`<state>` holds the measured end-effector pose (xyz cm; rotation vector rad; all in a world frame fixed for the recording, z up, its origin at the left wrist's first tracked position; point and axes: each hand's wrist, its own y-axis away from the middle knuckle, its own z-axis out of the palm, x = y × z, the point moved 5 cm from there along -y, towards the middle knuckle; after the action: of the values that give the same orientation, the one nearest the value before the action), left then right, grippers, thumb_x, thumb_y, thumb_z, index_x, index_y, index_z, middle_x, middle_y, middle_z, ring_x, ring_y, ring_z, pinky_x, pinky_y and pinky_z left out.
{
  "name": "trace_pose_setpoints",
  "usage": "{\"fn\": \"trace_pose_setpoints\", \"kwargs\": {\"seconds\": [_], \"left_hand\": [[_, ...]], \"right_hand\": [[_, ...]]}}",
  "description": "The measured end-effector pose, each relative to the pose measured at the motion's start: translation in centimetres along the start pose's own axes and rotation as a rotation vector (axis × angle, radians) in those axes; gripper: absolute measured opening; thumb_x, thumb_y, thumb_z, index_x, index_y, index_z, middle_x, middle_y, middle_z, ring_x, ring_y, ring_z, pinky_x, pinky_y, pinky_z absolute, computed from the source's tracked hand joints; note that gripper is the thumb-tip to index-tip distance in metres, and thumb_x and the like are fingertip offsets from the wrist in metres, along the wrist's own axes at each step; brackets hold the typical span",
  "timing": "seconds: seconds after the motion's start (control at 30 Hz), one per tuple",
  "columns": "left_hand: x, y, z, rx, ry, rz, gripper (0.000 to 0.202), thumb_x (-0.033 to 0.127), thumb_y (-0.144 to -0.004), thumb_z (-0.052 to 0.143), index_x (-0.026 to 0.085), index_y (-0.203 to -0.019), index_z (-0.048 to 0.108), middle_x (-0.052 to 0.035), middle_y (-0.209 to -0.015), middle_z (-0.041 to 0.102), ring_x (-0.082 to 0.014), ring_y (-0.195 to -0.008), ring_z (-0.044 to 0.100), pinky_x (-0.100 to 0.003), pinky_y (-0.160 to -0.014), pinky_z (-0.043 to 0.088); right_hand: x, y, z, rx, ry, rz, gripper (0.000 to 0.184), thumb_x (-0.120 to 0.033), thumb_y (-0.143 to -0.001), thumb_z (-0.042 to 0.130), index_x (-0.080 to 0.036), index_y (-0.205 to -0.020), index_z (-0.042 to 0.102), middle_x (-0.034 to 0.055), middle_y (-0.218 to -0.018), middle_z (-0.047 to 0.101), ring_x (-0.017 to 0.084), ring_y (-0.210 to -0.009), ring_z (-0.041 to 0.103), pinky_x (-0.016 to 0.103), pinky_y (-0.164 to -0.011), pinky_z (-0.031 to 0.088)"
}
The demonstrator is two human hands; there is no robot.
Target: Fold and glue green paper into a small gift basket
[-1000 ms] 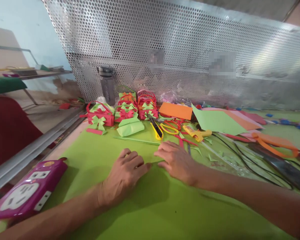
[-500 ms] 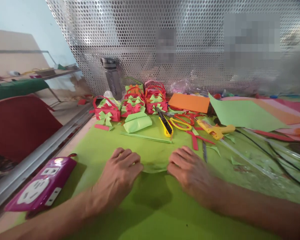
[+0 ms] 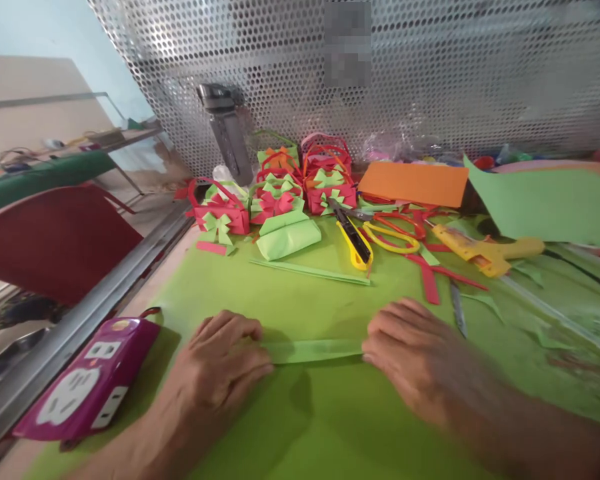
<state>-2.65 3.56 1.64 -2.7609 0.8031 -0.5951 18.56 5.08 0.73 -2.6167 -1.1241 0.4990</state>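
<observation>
A narrow folded strip of green paper [image 3: 317, 350] lies flat on the green table mat [image 3: 300, 427] between my two hands. My left hand [image 3: 215, 370] rests knuckles up on the strip's left end, fingers curled and pressed down on it. My right hand [image 3: 420, 357] is slightly blurred, and its curled fingertips press on the strip's right end. Both palms face the mat.
A purple power strip [image 3: 83, 383] lies at the left edge. Beyond the hands are a long green strip [image 3: 310, 271], a folded green piece [image 3: 287, 237], a yellow cutter [image 3: 354, 243], scissors [image 3: 393, 237], a yellow glue gun [image 3: 485, 250], red-and-green paper baskets [image 3: 275, 193], coloured sheets [image 3: 545, 200] and a perforated metal wall [image 3: 430, 80].
My hands have slid apart along the green strip, the left going left and the right going right, so more of the strip shows between them. The view has dropped closer to the table.
</observation>
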Motion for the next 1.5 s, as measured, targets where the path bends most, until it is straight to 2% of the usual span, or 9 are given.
{"fn": "trace_pose_setpoints", "kwargs": {"seconds": [0.23,0.37,0.47,0.67,0.83,1.1,1.37,1.43,1.5], "left_hand": [[-0.8,-0.2,0.2,-0.050,0.070,-0.096,0.021,0.026,-0.085,0.052,0.020,-0.066,0.060,-0.0015,-0.078,0.057,-0.0151,-0.075,0.050,-0.029,-0.068,0.041],[-1.0,-0.2,0.3,-0.072,0.073,-0.150,0.021,0.025,-0.086,0.047,0.020,-0.069,0.058,-0.0019,-0.079,0.057,-0.0156,-0.076,0.049,-0.029,-0.067,0.042],[-1.0,-0.3,0.5,-0.090,0.056,-0.207,0.023,0.025,-0.087,0.044,0.020,-0.068,0.056,-0.0023,-0.078,0.057,-0.0166,-0.076,0.049,-0.030,-0.066,0.042],[-1.0,-0.5,0.9,-0.118,0.031,-0.295,0.023,0.023,-0.086,0.044,0.019,-0.066,0.051,-0.0018,-0.075,0.056,-0.0162,-0.073,0.048,-0.032,-0.066,0.041],[-1.0,-0.8,1.1,-0.115,-0.021,-0.273,0.021,0.023,-0.085,0.044,0.018,-0.064,0.048,-0.0011,-0.072,0.055,-0.0156,-0.070,0.046,-0.033,-0.064,0.040],[-1.0,-0.8,1.3,-0.115,-0.056,-0.281,0.019,0.020,-0.082,0.045,0.019,-0.063,0.043,-0.0007,-0.070,0.052,-0.0157,-0.068,0.045,-0.033,-0.064,0.037],[-0.9,-0.9,1.4,-0.110,-0.100,-0.246,0.017,0.017,-0.081,0.044,0.019,-0.064,0.041,0.0001,-0.068,0.050,-0.0151,-0.066,0.044,-0.032,-0.063,0.036],[-1.1,-0.9,1.5,-0.105,-0.107,-0.241,0.013,0.019,-0.081,0.046,0.018,-0.068,0.045,-0.0003,-0.071,0.052,-0.0157,-0.068,0.045,-0.033,-0.064,0.037],[-1.2,-0.9,1.5,-0.101,-0.110,-0.227,0.005,0.021,-0.082,0.048,0.019,-0.084,0.052,-0.0014,-0.078,0.055,-0.0170,-0.073,0.048,-0.033,-0.067,0.038]], "right_hand": [[0.6,0.0,0.4,-0.021,-0.076,0.054,0.025,-0.016,-0.086,0.046,-0.020,-0.064,0.056,0.0008,-0.065,0.053,0.016,-0.064,0.047,0.032,-0.062,0.033],[1.1,0.2,0.5,-0.026,-0.112,0.118,0.025,-0.018,-0.088,0.044,-0.021,-0.066,0.057,0.0012,-0.068,0.055,0.015,-0.066,0.049,0.032,-0.064,0.034],[1.0,0.3,0.6,-0.061,-0.099,0.114,0.024,-0.018,-0.088,0.043,-0.022,-0.070,0.058,0.0007,-0.071,0.056,0.015,-0.067,0.050,0.032,-0.066,0.034],[0.7,-0.5,0.2,0.030,-0.063,0.128,0.026,-0.016,-0.087,0.041,-0.020,-0.066,0.055,0.0008,-0.065,0.053,0.015,-0.063,0.048,0.034,-0.065,0.031],[0.8,-0.8,0.2,0.057,0.005,0.146,0.025,-0.019,-0.086,0.043,-0.020,-0.063,0.053,0.0010,-0.065,0.053,0.016,-0.063,0.049,0.034,-0.066,0.032],[0.8,-0.7,0.4,0.027,0.022,0.155,0.024,-0.016,-0.084,0.043,-0.020,-0.062,0.051,0.0014,-0.066,0.052,0.017,-0.065,0.049,0.036,-0.067,0.032],[1.5,-0.8,0.7,-0.039,-0.029,0.240,0.014,-0.018,-0.078,0.056,-0.020,-0.065,0.052,-0.0002,-0.070,0.054,0.017,-0.068,0.051,0.036,-0.070,0.033],[1.7,-0.9,0.6,-0.051,-0.045,0.274,0.013,-0.017,-0.075,0.060,-0.020,-0.066,0.051,-0.0009,-0.071,0.055,0.017,-0.070,0.052,0.036,-0.071,0.033],[1.9,-1.0,0.5,-0.066,-0.059,0.309,0.014,-0.015,-0.072,0.064,-0.020,-0.067,0.052,-0.0015,-0.072,0.056,0.017,-0.072,0.052,0.036,-0.073,0.033]]}}
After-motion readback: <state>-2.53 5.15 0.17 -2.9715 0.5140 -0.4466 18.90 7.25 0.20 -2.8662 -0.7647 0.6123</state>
